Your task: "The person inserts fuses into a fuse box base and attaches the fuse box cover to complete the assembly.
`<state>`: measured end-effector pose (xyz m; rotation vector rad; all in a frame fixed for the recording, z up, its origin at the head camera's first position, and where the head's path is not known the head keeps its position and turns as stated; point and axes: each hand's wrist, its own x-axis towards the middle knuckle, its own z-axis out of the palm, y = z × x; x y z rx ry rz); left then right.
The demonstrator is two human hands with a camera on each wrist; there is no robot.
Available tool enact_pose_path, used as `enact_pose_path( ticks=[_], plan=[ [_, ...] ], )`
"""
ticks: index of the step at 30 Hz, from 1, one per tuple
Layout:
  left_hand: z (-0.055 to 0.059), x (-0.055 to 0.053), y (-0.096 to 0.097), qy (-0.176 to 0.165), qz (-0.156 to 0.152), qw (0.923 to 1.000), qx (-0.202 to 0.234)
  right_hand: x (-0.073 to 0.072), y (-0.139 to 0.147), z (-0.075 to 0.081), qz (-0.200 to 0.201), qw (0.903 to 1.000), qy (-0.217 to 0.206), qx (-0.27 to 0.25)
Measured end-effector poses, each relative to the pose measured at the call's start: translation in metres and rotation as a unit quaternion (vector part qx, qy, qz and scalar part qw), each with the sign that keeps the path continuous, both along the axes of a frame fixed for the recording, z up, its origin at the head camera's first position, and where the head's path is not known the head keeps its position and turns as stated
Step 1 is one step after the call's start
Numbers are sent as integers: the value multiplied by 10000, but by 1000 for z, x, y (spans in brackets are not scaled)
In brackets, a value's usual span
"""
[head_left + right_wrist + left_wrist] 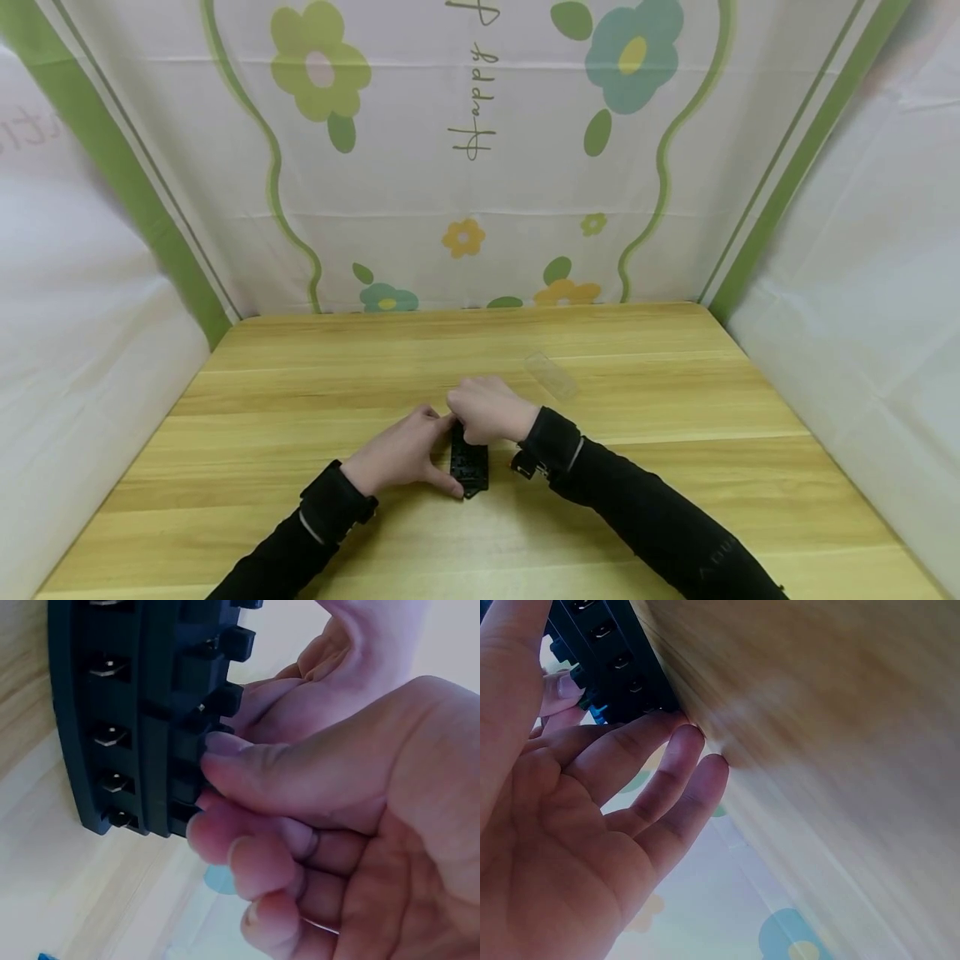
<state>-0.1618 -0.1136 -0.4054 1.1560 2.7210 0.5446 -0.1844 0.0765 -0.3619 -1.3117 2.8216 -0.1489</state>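
A black plastic fuse block [470, 467] lies lengthwise on the table, with a row of metal terminals along its side in both wrist views. My left hand [397, 454] holds it from the left, thumb at the near end and forefinger by the far end. Over that far end, my right hand [491, 408] has its fingers curled, with thumb and forefinger pinching at the block's top. What sits between those tips is hidden. A bit of blue [598, 714] shows beside the block's end in the left wrist view, too small to identify.
Behind the right hand lies a clear plastic cover [551, 375]. The wooden table [637, 517] ends at a flowered cloth [405, 192] at the back, and white cloth hangs along both sides.
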Motion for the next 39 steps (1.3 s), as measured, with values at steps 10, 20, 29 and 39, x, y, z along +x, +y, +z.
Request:
enact_pose_path(
  ticks=[10, 20, 29, 39],
  plan=[
    [-2, -1, -6, 65, -79, 9998, 179, 0, -13, -2, 134, 9998, 136, 99],
    [-2, 0, -6, -262, 191, 9994, -81, -12, 4, -1, 108, 9922, -1158, -442],
    [-1, -3, -2, -177, 202, 9995, -166, -20, 15, 0, 243, 9841, -1616, -693],
    [1, -2, 1, -180, 183, 9995, -168, -19, 18, 0, 91, 9856, -1546, -683]
  ],
)
